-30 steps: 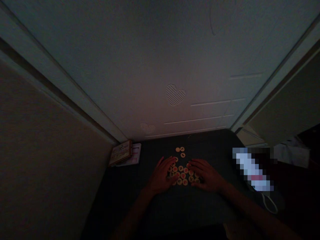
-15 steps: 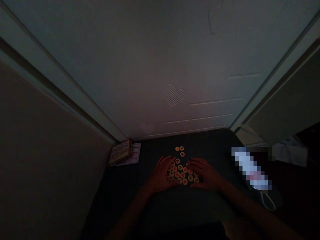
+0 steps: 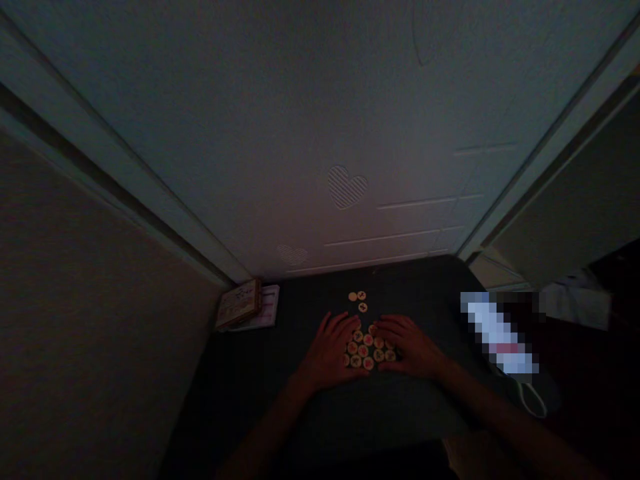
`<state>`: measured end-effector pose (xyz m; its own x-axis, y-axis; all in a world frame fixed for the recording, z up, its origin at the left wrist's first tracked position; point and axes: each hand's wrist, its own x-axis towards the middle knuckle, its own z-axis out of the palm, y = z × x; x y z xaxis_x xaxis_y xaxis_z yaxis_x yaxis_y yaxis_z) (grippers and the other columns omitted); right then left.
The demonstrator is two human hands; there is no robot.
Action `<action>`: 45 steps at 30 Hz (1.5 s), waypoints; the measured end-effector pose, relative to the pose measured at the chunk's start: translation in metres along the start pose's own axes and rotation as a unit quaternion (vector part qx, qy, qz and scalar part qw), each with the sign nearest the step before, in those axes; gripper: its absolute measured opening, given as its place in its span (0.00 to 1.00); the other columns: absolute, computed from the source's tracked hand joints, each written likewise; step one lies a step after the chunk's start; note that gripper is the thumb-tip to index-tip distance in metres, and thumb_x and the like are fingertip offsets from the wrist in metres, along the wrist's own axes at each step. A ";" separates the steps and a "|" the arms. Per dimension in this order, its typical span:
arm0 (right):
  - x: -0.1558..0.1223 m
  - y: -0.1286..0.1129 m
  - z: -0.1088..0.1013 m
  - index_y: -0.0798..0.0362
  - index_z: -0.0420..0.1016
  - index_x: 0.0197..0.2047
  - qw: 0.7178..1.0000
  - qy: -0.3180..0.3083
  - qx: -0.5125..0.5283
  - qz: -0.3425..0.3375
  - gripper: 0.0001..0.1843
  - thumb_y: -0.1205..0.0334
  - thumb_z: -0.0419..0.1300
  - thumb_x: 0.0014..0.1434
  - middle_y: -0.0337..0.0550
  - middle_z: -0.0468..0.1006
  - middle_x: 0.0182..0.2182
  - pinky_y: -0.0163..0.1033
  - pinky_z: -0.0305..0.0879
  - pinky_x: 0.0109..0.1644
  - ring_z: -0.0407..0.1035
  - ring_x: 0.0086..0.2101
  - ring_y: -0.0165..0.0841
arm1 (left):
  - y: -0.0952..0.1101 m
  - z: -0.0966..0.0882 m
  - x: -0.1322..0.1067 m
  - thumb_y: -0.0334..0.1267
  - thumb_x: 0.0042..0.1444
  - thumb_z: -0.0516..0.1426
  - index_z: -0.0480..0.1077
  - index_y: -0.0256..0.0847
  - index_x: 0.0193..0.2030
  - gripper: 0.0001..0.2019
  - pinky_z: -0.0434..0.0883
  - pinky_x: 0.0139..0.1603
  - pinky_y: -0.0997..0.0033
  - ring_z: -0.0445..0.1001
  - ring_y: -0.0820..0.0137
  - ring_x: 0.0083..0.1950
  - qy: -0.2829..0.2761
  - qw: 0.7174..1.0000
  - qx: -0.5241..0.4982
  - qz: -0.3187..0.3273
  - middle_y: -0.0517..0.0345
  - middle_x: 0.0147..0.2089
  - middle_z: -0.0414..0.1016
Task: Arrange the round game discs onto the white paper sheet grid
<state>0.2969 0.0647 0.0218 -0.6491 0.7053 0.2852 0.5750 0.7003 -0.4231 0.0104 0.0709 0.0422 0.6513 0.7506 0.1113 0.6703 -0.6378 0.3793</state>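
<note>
Head view: round pieces [image 3: 363, 351] between two hands

We see the left hand [image 3: 330, 355] and right hand [image 3: 414, 349] open, curved around them on the dark table [image 3: 370, 413]. We judge the step as gathering; closing further calls for level palms. Three loose pieces [image 3: 363, 307] lie beyond.

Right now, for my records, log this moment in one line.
left hand: around clustered xiangqi pieces, left side; right hand: around right side; beyond: three separate pieces
</note>
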 end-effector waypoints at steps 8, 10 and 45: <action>0.000 -0.002 -0.003 0.45 0.65 0.70 1.000 0.009 -0.002 -0.003 0.41 0.39 0.67 0.58 0.51 0.74 0.62 0.58 0.63 0.64 0.63 0.63 0.50 | -0.001 -0.002 0.001 0.68 0.48 0.65 0.55 0.48 0.73 0.51 0.48 0.76 0.39 0.59 0.49 0.73 0.005 1.000 -0.018 -0.007 0.49 0.73 0.63; 0.000 -0.003 -0.004 0.46 0.64 0.70 1.000 0.012 -0.002 -0.002 0.42 0.39 0.67 0.58 0.51 0.73 0.63 0.58 0.62 0.64 0.63 0.64 0.50 | -0.004 -0.006 -0.002 0.68 0.47 0.66 0.55 0.48 0.73 0.52 0.50 0.76 0.39 0.58 0.50 0.74 0.011 1.000 -0.027 -0.009 0.48 0.73 0.62; 0.006 -0.007 0.010 0.48 0.71 0.65 0.998 0.052 -0.015 0.008 0.41 0.36 0.69 0.54 0.53 0.77 0.59 0.59 0.63 0.62 0.67 0.60 0.51 | -0.032 -0.013 -0.021 0.69 0.41 0.68 0.56 0.44 0.72 0.56 0.52 0.75 0.39 0.62 0.48 0.71 0.035 0.998 -0.025 -0.037 0.45 0.70 0.66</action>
<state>0.2837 0.0625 0.0176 -0.5853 0.7230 0.3669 0.6009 0.6906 -0.4024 -0.0296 0.0777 0.0391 0.5730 0.8068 0.1440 0.6965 -0.5720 0.4333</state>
